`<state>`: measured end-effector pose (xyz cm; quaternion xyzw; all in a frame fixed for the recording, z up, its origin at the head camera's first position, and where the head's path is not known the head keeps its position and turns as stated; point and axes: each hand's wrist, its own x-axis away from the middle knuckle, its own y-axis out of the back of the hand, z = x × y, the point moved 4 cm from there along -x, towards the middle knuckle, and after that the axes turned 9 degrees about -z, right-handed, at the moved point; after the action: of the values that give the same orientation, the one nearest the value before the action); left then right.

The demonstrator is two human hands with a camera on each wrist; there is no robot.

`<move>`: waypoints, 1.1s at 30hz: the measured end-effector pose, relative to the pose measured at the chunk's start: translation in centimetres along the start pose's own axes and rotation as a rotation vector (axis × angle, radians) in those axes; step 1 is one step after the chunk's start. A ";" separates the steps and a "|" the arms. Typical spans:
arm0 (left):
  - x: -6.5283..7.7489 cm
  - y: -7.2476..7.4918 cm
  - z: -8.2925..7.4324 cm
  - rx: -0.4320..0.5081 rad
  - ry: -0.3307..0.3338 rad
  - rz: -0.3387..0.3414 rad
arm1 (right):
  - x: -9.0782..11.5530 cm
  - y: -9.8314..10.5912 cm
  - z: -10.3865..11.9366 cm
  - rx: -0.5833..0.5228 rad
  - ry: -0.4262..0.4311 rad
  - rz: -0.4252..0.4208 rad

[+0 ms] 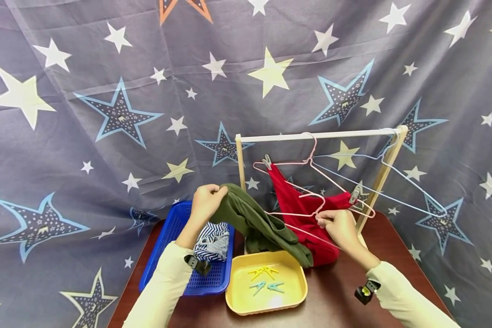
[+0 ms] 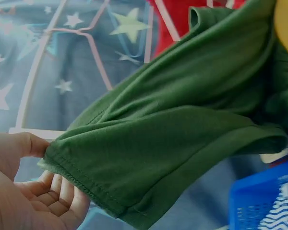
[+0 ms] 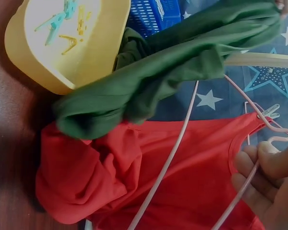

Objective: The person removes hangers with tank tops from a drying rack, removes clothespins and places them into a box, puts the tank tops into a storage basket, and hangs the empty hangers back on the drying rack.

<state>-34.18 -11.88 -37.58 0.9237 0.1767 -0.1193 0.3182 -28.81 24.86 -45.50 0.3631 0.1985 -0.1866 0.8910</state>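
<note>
1. A dark green garment (image 1: 246, 209) is being pinched at its hem by the left hand (image 1: 207, 200); that grip is narrow, with cloth between thumb and fingers.
2. A pink hanger (image 1: 291, 214) is being pinched just below its hook by the right hand (image 1: 338, 228); this grip is narrow too.
3. The garment is being stretched between the hands, left of the right grip, its long axis being slanted from the left grip down and rightward. Its lower end is being dangled beside the yellow tray (image 1: 250, 300), nearer the right hand.
4. The hanger's left end is being hidden by the green cloth; whether it is being enclosed or only overlapped cannot be told.
5. Behind, a red garment (image 1: 325, 255) is being suspended by clips (image 1: 355, 194) from a second pink hanger (image 1: 310, 159).
</note>
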 end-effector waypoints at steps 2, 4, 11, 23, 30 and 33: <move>-0.4 0.7 -0.9 0.032 0.009 -0.022 | 0.1 -0.1 -0.1 -0.001 0.015 -0.002; -0.8 1.5 -1.8 0.066 0.008 -0.039 | 0.2 -0.1 -0.2 -0.006 0.024 -0.004; -2.4 3.7 -5.0 0.184 -0.027 -0.091 | 0.5 -0.4 -0.4 -0.029 -0.010 0.014; -4.3 7.6 -9.5 0.279 -0.031 -0.182 | 1.4 -0.9 0.1 -0.067 -0.060 0.064; -5.9 10.1 -11.3 0.484 0.060 -0.148 | 1.5 -1.0 0.3 -0.068 -0.047 0.055; -6.5 11.1 -12.2 0.616 0.109 -0.124 | 1.5 -1.1 0.3 -0.065 -0.047 0.051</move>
<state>-34.34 -14.01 -19.96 0.9691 0.2052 -0.1365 0.0057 -27.99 23.62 -46.62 0.3343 0.1744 -0.1657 0.9113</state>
